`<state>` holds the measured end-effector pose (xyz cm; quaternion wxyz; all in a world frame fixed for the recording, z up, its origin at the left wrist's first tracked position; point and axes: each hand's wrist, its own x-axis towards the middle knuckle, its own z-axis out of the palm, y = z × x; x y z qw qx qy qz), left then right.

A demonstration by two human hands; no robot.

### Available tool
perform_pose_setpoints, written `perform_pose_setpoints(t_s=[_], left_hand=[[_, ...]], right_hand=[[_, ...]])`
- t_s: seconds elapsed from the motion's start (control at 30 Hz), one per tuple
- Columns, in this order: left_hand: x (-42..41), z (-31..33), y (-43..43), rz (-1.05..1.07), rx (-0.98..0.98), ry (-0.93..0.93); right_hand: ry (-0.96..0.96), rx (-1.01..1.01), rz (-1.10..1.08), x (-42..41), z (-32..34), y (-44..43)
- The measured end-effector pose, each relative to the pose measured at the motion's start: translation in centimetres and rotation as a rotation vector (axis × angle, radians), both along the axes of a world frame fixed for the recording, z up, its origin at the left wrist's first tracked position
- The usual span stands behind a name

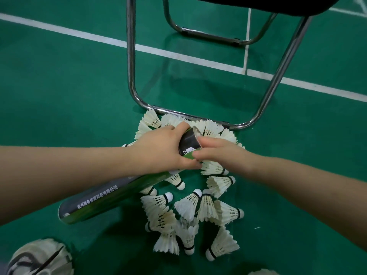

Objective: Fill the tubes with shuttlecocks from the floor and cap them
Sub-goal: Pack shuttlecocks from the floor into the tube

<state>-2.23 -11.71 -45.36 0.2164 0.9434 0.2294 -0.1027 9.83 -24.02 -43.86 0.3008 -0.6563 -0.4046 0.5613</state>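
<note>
- Working at the mouth end of the tube [99, 201] right now. It's held at a slant over the pile, with the closed end low by the left forearm and the far end up between both hands.
- The left hand [162, 147] is wrapped around the tube just behind that far end, in a firm grip with the thumb underneath.
- The right hand [218, 153] has its fingers curled onto the very tip of the tube, thumb on the green label. I can't tell if it's also pinching something small.
- There's a clear plastic rim [195, 131] at the tip that looks like a see-through cap. My guess is this is the capping (or uncapping) step, but it's blurry, so don't quote me.
- Loads of shuttlecocks [188, 205] are lying loose on the green floor [59, 96]. One bunch sits under the hands against the chair frame [131, 76] and another is spread out nearer the person.
- So the job overall looks far from done.
- If the cap is going on, the next move needs a straight push from the right hand while the left keeps the tube from sliding.
- If it's open, the right hand needs to let go, grab a shuttlecock by the cork end and feed it in cork-first so the feathers don't crush.
- A shoe [39, 259] is visible bottom left.
</note>
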Motion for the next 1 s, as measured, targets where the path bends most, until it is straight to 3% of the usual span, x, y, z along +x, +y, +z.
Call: perform_pose_setpoints(t_s=[0.1,0.23,0.3,0.43,0.57,0.63,0.73,1.0], left_hand=[[0.1,0.1,-0.2,-0.034,0.042,0.014],[-0.2,-0.6,-0.5,-0.130,0.106,0.001],[-0.3,-1.1,-0.8,-0.175,0.140,0.011],[0.0,-2.0,-0.2,-0.114,0.105,0.007],[0.4,-2.7,1.0,-0.034,0.083,0.045],[0.3,-3.0,1.4,-0.010,0.090,0.057],[0.3,-3.3,1.5,-0.001,0.098,0.068],[0.6,-3.7,1.3,-0.004,0.107,0.087]], right_hand=[[0.018,-0.082,0.155,0.2,0.3,0.5],[-0.128,-0.275,0.367,0.3,-0.3,1.5],[-0.120,-0.319,0.373,-0.2,-1.2,1.9],[-0.058,-0.167,0.168,0.2,-3.0,1.8],[0.144,-0.053,-0.272,3.7,-3.4,1.7],[-0.121,-0.053,-0.261,5.4,-4.6,1.5],[-0.522,-0.141,-0.007,5.8,-7.5,0.8],[-0.993,-0.121,0.696,5.1,-12.0,0.2]])
